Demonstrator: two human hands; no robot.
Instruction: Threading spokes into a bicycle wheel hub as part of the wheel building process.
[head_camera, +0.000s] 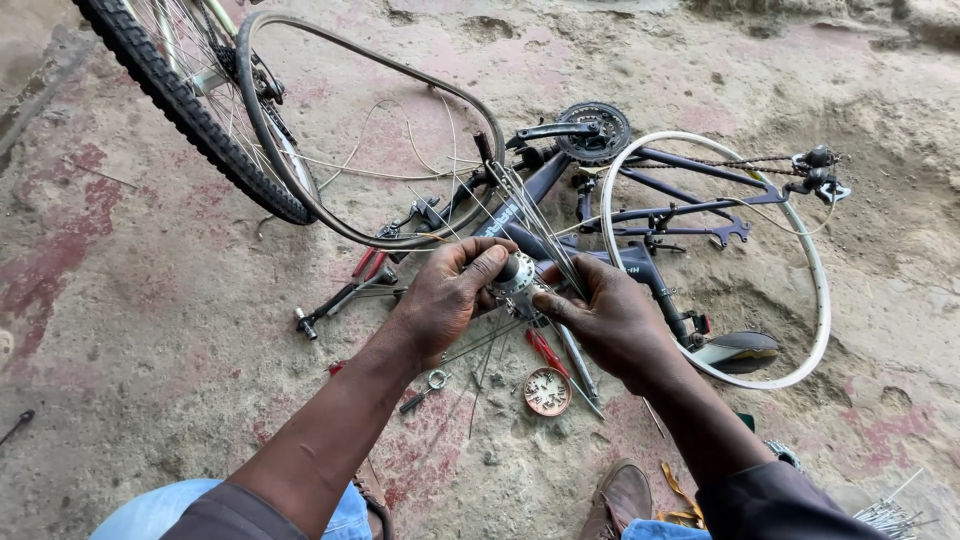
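Rough, cracked concrete ground (150, 330), stained red in patches, littered with bicycle parts. Dark bicycle frame (640, 215) lying flat beyond the hands, chainring (595, 130) up top, derailleur (820, 172) out at the right end. White bare rim (818, 290) resting over the frame; a darker bare rim (300, 190) leaning at upper left against a tyred wheel (175, 95).

Centre of view, raised above the ground: a silver wheel hub (516, 277), with a fan of thin spokes (545, 235) rising from its flange. Left hand (445, 295) clenched around the hub's near end, fingers wrapped over the top. Right hand (610, 320) grasping the other side, thumb and fingertips pinching at the flange where the spokes enter.

Likely handling: hub small, solid metal, stiff, probably greasy, so prone to slipping; best held by the barrel between the flanges. Spokes light and springy, easily bent, best pinched near the head, not mid-length.

Just below the hands: a small round tin (547, 391) of tiny parts, red-handled pliers (545, 352), a small spanner (425, 390). Brown shoe (620, 495) at bottom edge; loose bundle of spokes (890, 515) at lower right.
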